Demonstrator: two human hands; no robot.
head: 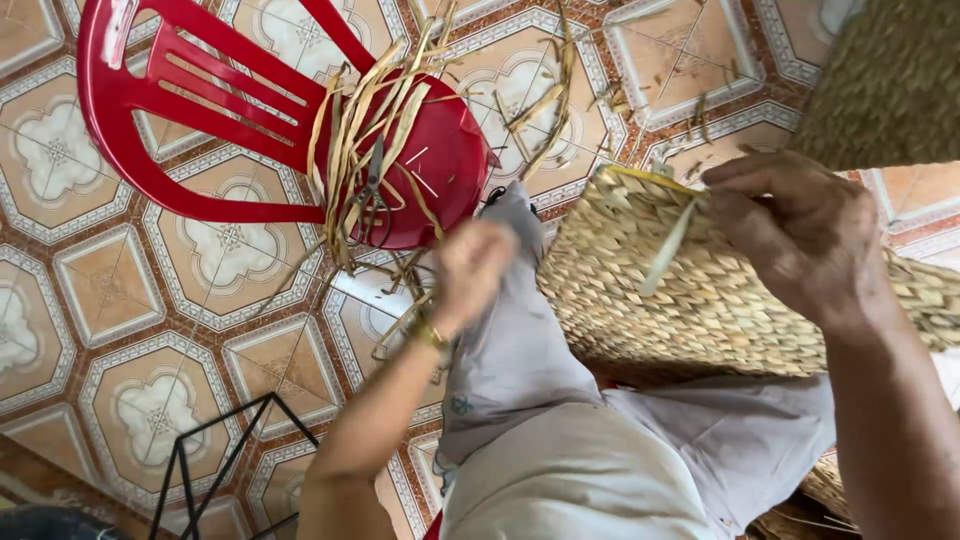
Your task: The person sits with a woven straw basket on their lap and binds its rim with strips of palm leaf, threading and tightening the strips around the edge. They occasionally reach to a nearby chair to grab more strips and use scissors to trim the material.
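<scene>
Woven basket [700, 290] gripped at rim by right hand [800, 240]; left hand [468, 272] blurred, beside basket; red chair [250, 110] beyond, bearing straw strips [370, 150].

A home craft corner given over to basket weaving, set up on a patterned tile floor [110, 300] of terracotta and cream octagons rather than at any workbench. A red plastic chair [200, 110] stands on the tiles, its seat heaped with loose dried straw strips [375, 120] and a pair of scissors [372, 185]. To the right of the chair, more strips lie scattered on the tiles, and a half-woven straw basket [690, 290] rests across the seated person's lap. Beyond the basket, further from the chair, the edge of another woven straw piece [890, 80] fills the corner.
</scene>
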